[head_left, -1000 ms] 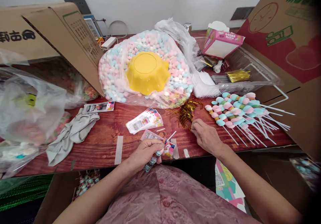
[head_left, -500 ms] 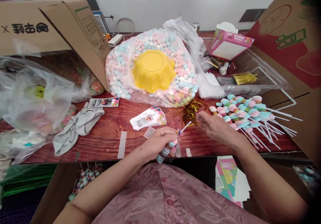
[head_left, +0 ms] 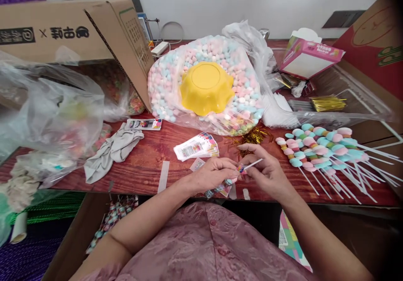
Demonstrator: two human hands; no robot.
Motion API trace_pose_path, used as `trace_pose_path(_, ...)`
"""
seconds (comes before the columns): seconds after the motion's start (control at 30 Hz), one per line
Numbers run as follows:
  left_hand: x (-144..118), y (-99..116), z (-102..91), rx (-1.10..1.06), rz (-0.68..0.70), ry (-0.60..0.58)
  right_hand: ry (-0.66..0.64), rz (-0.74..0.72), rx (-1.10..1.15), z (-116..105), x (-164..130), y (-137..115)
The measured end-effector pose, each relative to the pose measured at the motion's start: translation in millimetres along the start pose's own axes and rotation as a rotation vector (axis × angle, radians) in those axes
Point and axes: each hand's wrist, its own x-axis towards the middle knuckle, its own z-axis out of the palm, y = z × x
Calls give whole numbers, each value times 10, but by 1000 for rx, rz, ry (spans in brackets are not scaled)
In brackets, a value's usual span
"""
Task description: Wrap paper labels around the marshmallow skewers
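Bright, even room light over a cluttered tabletop (head_left: pixel 141 176), with no hard shadows.

The white wall (head_left: pixel 220 0) behind glows softly and the light falls flat from above; things on the tabletop cast only faint, short shadows. The clear plastic bags (head_left: pixel 63 113) at the left edge catch pale sheen, and the plastic sheet (head_left: pixel 346 113) at the right edge shows streaks of glare. The centre is sharp enough to read printed cards (head_left: pixel 197 147). Toward the corners the view bends and darkens, the cardboard boxes (head_left: pixel 63 29) curve, and the near shirt (head_left: pixel 204 247) looks soft and smeared.
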Motion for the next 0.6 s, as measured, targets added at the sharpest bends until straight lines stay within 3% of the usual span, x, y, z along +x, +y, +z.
trace_pose_path(0.17,-136,-92,-60,-38,-61,138,-5,0,-90,98,94,102)
trace_pose_path(0.33,-238,-116,-138,-36,-30,254,-269,41,-148,134,119,213)
trace_pose_path(0.47,-280,-121,-164,20,0,292,-228,-64,-113,240,108,186)
trace_pose_path(0.6,-309,-146,-151,121,27,286,-149,10,14,309,112,151)
